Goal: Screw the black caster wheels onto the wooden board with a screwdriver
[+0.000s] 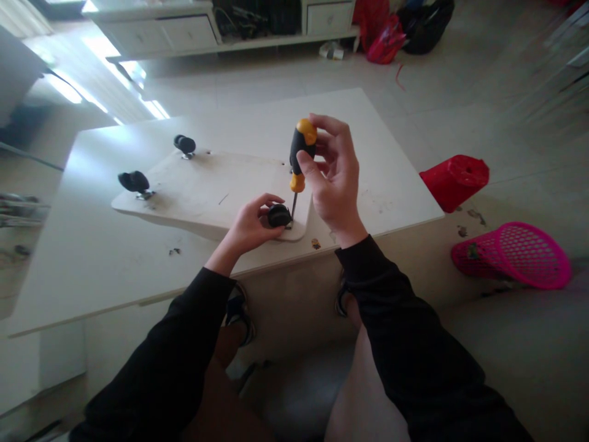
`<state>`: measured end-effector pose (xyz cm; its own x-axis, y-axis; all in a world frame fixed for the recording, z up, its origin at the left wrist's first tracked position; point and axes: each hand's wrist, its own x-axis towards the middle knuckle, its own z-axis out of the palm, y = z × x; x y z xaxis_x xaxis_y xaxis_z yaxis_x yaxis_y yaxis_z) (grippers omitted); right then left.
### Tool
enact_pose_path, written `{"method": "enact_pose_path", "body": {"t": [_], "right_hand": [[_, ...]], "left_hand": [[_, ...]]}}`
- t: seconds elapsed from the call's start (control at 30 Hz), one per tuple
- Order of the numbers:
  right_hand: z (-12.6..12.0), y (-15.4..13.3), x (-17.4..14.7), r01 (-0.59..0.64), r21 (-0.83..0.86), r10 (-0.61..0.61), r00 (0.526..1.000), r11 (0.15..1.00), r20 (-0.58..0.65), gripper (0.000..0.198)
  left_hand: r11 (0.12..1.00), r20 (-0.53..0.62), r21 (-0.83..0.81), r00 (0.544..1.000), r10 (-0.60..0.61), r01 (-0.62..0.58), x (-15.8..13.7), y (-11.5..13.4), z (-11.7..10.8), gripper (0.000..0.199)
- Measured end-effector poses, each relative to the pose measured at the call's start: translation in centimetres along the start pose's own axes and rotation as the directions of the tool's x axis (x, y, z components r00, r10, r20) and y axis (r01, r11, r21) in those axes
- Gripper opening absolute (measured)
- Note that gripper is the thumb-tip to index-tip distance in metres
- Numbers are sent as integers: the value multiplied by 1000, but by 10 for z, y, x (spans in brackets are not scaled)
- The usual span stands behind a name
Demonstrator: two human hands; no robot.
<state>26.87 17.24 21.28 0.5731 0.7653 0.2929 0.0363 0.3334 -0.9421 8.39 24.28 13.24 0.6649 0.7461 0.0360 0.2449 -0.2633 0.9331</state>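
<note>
My right hand [335, 169] grips a screwdriver [302, 147] with a yellow and black handle. It stands nearly upright, its tip down at the metal mounting plate [289, 226] of a black caster wheel [278, 215]. Fingers of my left hand [254, 226] are closed around that caster from the left. The caster sits at the near right corner of a white board [193, 184] lying on the table. At the board's left end, two more black casters, one nearer [134, 181] and one farther [184, 145], point upward. The screw under the screwdriver tip is too small to make out.
The white table [377, 184] extends around the board, with dark marks on its top. On the floor to the right are a red bucket-like container [453, 181] and a pink mesh basket [510, 255] on its side. A white cabinet [184, 34] and plastic bags [386, 40] stand beyond.
</note>
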Motion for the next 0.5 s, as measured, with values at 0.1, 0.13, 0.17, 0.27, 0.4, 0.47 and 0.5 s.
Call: {"method": "enact_pose_path", "body": {"t": [0.1, 0.13, 0.17, 0.27, 0.4, 0.47, 0.5], "right_hand": [[-2, 15, 6, 178, -154, -175, 984, 972, 32, 41], [-3, 20, 8, 242, -198, -235, 970, 950, 58, 38], [-4, 24, 10, 288, -219, -277, 958, 932, 80, 35], [-6, 34, 14, 338, -212, -312, 939, 917, 148, 38], [-7, 39, 15, 338, -199, -299, 933, 920, 201, 46], [-7, 39, 14, 352, -206, -320, 931, 913, 174, 45], [-7, 39, 14, 362, -216, -334, 930, 907, 155, 44]], "left_hand": [[1000, -14, -13, 1000, 12, -12, 0, -1, 1, 56], [1000, -17, -15, 1000, 14, -14, 0, -1, 1, 55], [1000, -20, -12, 1000, 15, -16, 0, -2, 1, 55], [1000, -24, 9, 1000, 15, -15, 0, -3, 1, 54], [1000, -20, 17, 1000, 22, -21, 0, -4, 0, 55], [1000, -20, 4, 1000, 24, -24, 0, -4, 0, 54], [1000, -21, 0, 1000, 23, -23, 0, -4, 0, 54]]}}
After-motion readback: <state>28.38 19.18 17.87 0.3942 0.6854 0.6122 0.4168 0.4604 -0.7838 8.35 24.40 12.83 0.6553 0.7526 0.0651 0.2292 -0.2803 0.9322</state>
